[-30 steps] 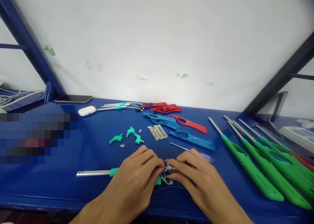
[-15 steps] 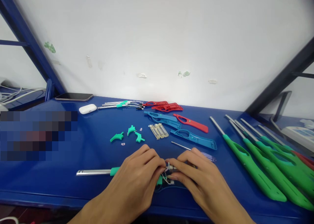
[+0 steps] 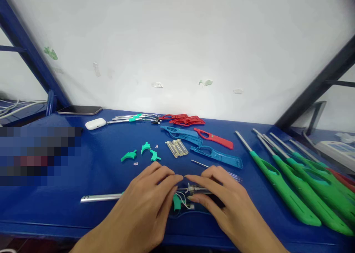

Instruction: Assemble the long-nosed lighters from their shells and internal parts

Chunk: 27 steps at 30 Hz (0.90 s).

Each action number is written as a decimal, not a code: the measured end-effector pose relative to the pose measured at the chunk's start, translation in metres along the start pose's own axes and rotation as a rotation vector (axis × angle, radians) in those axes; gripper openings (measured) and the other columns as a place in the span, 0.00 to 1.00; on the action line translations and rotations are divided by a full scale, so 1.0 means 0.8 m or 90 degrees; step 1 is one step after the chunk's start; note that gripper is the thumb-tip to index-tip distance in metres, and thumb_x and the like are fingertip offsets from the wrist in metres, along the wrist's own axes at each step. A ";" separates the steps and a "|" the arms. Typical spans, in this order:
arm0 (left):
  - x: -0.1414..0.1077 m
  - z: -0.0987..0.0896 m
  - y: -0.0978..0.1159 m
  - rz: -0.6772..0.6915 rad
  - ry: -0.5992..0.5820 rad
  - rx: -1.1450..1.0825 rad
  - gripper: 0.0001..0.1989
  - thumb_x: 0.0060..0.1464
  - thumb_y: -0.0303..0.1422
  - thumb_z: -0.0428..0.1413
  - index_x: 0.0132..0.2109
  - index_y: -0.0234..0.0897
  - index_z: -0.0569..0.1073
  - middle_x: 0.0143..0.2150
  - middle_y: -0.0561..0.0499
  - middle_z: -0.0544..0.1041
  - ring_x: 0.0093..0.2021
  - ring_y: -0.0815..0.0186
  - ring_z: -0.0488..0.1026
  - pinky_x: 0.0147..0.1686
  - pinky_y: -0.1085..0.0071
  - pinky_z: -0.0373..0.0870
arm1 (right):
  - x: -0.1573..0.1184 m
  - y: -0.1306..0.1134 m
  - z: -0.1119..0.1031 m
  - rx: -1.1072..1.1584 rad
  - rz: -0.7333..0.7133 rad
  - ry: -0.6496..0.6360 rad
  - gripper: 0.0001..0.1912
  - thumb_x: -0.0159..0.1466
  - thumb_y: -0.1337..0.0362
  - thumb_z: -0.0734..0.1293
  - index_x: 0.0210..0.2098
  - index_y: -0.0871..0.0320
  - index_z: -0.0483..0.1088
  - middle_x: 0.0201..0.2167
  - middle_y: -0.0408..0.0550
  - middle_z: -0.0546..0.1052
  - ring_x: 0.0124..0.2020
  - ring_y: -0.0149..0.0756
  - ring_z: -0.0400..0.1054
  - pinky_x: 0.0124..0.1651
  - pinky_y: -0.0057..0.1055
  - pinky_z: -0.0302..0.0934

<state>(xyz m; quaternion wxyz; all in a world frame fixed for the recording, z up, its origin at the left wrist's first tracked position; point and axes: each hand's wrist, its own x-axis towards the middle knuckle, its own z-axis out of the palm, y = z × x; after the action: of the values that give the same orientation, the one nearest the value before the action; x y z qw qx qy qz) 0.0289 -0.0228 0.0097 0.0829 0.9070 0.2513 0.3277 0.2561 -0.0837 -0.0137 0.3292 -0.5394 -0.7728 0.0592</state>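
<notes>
A partly assembled stick lighter lies near the table's front edge, its silver metal tube (image 3: 101, 197) pointing left. My left hand (image 3: 151, 199) is curled over its middle, with thumb and fingers closed around it. Beside the left thumb show a green trigger (image 3: 176, 202) and thin white wires (image 3: 181, 198). My right hand (image 3: 222, 194) has thumb and forefinger on either side of a clear fuel tank (image 3: 198, 189) with a metal valve end. Much of the lighter's body is hidden under both hands.
Beyond my hands lie loose green triggers (image 3: 129, 156), clear fuel tanks (image 3: 177, 148), blue shell halves (image 3: 217, 157), red shells (image 3: 215, 137) and a screwdriver (image 3: 200, 164). Several green lighters (image 3: 285, 190) lie right. A white earbud case (image 3: 95, 124) and phone (image 3: 80, 110) sit back left.
My left fingertips have drawn back slightly from the valve end, exposing more of the wires and the fuel tank. The view has shifted slightly.
</notes>
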 end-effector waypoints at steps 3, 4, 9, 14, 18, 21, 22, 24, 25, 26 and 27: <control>-0.002 -0.017 -0.003 -0.019 0.000 0.025 0.15 0.73 0.22 0.49 0.56 0.42 0.75 0.51 0.53 0.81 0.51 0.65 0.78 0.66 0.63 0.65 | 0.000 0.000 -0.003 0.020 0.012 0.001 0.13 0.73 0.62 0.71 0.56 0.41 0.74 0.45 0.40 0.78 0.44 0.35 0.76 0.50 0.33 0.69; -0.004 -0.021 -0.005 -0.030 -0.005 0.028 0.15 0.73 0.23 0.50 0.56 0.43 0.75 0.51 0.54 0.81 0.51 0.66 0.78 0.67 0.65 0.64 | 0.000 0.000 -0.004 0.025 0.013 0.000 0.11 0.74 0.62 0.71 0.54 0.41 0.75 0.45 0.39 0.78 0.44 0.34 0.76 0.50 0.32 0.68; -0.034 -0.028 -0.016 -0.088 -0.024 0.066 0.12 0.72 0.31 0.56 0.58 0.47 0.75 0.54 0.55 0.79 0.55 0.64 0.77 0.60 0.69 0.71 | -0.007 0.002 -0.003 0.047 0.025 -0.003 0.07 0.76 0.59 0.66 0.50 0.41 0.76 0.46 0.38 0.80 0.47 0.34 0.77 0.51 0.29 0.69; -0.057 -0.028 -0.023 -0.117 0.026 0.066 0.08 0.73 0.37 0.57 0.55 0.48 0.79 0.51 0.56 0.81 0.50 0.68 0.80 0.54 0.78 0.74 | -0.011 0.004 -0.002 0.035 0.028 -0.002 0.10 0.79 0.52 0.62 0.53 0.38 0.75 0.47 0.38 0.80 0.47 0.33 0.77 0.51 0.31 0.70; -0.057 -0.030 -0.023 -0.123 0.052 0.024 0.09 0.74 0.37 0.56 0.50 0.48 0.82 0.46 0.57 0.82 0.44 0.73 0.82 0.50 0.85 0.73 | -0.006 0.001 -0.007 0.013 -0.005 0.008 0.14 0.80 0.51 0.58 0.49 0.40 0.77 0.43 0.37 0.81 0.43 0.30 0.79 0.48 0.29 0.72; -0.059 -0.028 -0.025 -0.133 0.060 -0.035 0.10 0.74 0.34 0.56 0.48 0.49 0.83 0.45 0.59 0.82 0.42 0.74 0.81 0.47 0.86 0.73 | -0.003 -0.001 -0.010 -0.008 -0.032 0.025 0.16 0.80 0.52 0.58 0.49 0.41 0.77 0.41 0.37 0.82 0.40 0.28 0.79 0.46 0.27 0.73; -0.061 -0.027 -0.026 -0.143 0.057 -0.054 0.10 0.73 0.33 0.56 0.48 0.50 0.83 0.45 0.59 0.82 0.43 0.74 0.81 0.47 0.86 0.73 | -0.002 -0.001 -0.010 -0.012 -0.036 0.027 0.16 0.80 0.52 0.58 0.49 0.41 0.78 0.41 0.37 0.82 0.40 0.28 0.79 0.46 0.26 0.73; -0.062 -0.025 -0.029 -0.163 0.050 -0.090 0.10 0.72 0.32 0.57 0.48 0.51 0.83 0.46 0.60 0.81 0.43 0.74 0.81 0.46 0.85 0.73 | -0.003 0.000 -0.010 -0.019 -0.038 0.023 0.16 0.80 0.53 0.58 0.49 0.42 0.78 0.42 0.38 0.82 0.41 0.29 0.79 0.46 0.26 0.74; -0.062 -0.025 -0.030 -0.171 0.048 -0.103 0.11 0.72 0.31 0.57 0.47 0.52 0.83 0.45 0.60 0.81 0.42 0.73 0.81 0.45 0.85 0.73 | -0.005 0.001 -0.010 -0.021 -0.038 0.020 0.16 0.80 0.53 0.58 0.49 0.42 0.78 0.42 0.38 0.82 0.41 0.29 0.80 0.46 0.27 0.74; -0.061 -0.026 -0.030 -0.180 0.042 -0.113 0.11 0.71 0.31 0.58 0.46 0.52 0.84 0.45 0.60 0.81 0.42 0.73 0.81 0.45 0.84 0.73 | -0.006 0.002 -0.011 -0.023 -0.036 0.017 0.17 0.80 0.53 0.58 0.49 0.41 0.79 0.42 0.38 0.82 0.42 0.30 0.80 0.46 0.27 0.74; -0.059 -0.027 -0.030 -0.187 0.035 -0.121 0.11 0.70 0.31 0.58 0.44 0.52 0.84 0.44 0.60 0.82 0.41 0.73 0.81 0.43 0.84 0.73 | -0.007 0.003 -0.011 -0.025 -0.033 0.015 0.17 0.80 0.52 0.58 0.49 0.41 0.79 0.43 0.39 0.83 0.42 0.30 0.80 0.46 0.27 0.75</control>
<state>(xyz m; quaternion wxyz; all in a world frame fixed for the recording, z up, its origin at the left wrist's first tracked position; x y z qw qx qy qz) -0.0259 -0.0267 -0.0071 0.2080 0.8396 0.3510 0.3587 0.2640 -0.0903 -0.0104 0.3291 -0.5261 -0.7836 0.0289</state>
